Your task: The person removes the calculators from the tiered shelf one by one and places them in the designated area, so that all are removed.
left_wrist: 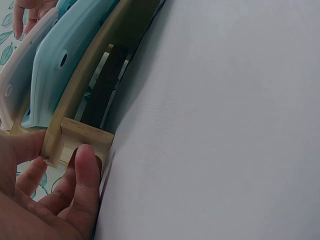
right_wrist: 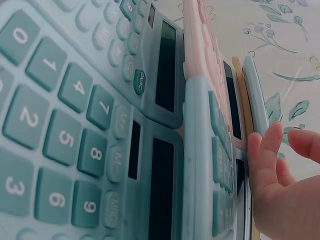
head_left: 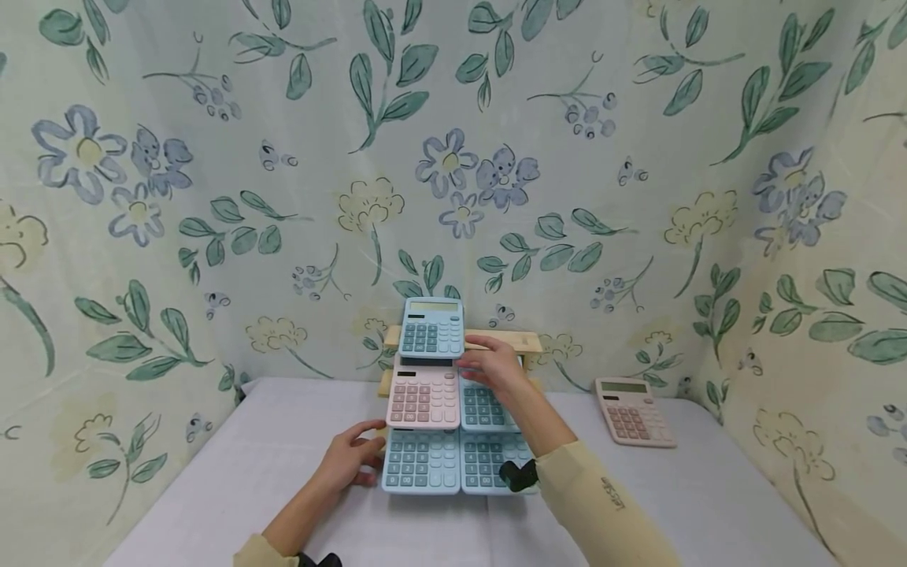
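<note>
A tiered wooden rack (head_left: 506, 341) bears pale blue and pink calculators. My left hand (head_left: 347, 457) is at its lower left side; in the left wrist view, thumb and fingers grip the rack's end piece (left_wrist: 85, 131). At the top left of the rack leans a blue calculator (head_left: 431, 329). Beside its lower right edge is my right hand (head_left: 499, 366), fingers extended; the right wrist view shows the fingertips close to that calculator's edge, and I cannot tell whether they touch. Below are a pink calculator (head_left: 423, 403) and a blue calculator (head_left: 482, 405), partly hidden by my right arm.
Two more blue calculators, a left one (head_left: 421, 465) and a right one (head_left: 482, 465), fill the bottom tier. A separate pink calculator (head_left: 635, 412) lies at the right on the white-covered table (head_left: 283, 425). Behind the rack hangs a floral curtain (head_left: 453, 94).
</note>
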Motion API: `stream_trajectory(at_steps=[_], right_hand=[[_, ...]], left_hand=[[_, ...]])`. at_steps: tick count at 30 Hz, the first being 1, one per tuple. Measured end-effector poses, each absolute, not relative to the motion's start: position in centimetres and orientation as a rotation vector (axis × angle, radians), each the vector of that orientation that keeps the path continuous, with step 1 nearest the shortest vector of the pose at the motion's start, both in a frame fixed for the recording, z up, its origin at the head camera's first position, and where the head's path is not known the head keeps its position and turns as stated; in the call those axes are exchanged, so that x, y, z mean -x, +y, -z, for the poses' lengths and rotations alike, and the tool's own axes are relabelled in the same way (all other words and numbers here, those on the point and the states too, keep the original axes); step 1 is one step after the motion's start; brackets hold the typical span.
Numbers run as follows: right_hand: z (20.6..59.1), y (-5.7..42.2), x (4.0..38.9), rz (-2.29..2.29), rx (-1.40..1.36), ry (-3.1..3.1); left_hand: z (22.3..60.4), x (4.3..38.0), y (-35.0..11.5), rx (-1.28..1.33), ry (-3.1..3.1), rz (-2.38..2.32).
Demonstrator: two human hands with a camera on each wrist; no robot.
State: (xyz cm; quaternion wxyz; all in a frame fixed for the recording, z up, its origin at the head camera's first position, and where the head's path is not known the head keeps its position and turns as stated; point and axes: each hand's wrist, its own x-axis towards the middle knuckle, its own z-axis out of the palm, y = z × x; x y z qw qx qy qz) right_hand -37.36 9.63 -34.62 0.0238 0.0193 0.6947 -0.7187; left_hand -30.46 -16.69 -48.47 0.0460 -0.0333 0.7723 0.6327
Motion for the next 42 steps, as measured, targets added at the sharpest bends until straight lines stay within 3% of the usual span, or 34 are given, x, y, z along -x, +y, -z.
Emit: stream_trajectory(at_steps=[42], right_hand=[[34.7,8.7,37.5,2.232,-0.114,2.147]], left_hand=[[48.5,30.6,-16.7,0.107,2.369,-1.936]])
